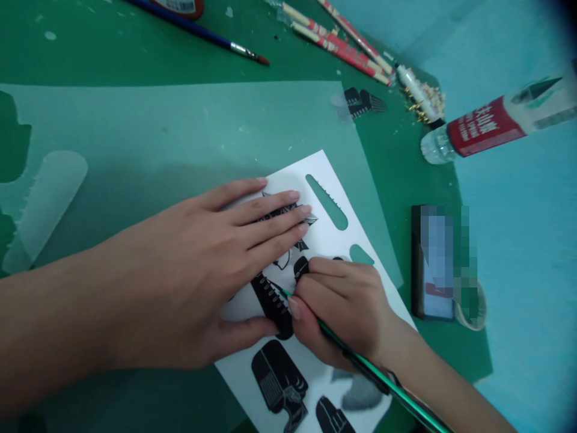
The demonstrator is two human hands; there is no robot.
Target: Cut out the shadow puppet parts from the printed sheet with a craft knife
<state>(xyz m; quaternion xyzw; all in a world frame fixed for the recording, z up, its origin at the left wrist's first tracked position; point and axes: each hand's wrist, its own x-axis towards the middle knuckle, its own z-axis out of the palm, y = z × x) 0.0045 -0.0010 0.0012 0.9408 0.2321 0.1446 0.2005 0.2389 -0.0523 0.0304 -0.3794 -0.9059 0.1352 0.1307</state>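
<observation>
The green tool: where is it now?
In the head view, lower right: the right hand holds the green tool, tip at the sheet, beside the left hand.

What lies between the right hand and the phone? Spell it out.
In the head view, going rightward: white sheet, a strip of translucent sheet, then green table.

Light is dim and cool — shadow lies below the left hand [193, 264], pixelation masks part of the phone [431, 267].

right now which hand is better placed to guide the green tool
Likely the right hand: it grips the green tool, tip at a black shape, while the left hand rests on the white sheet.
</observation>
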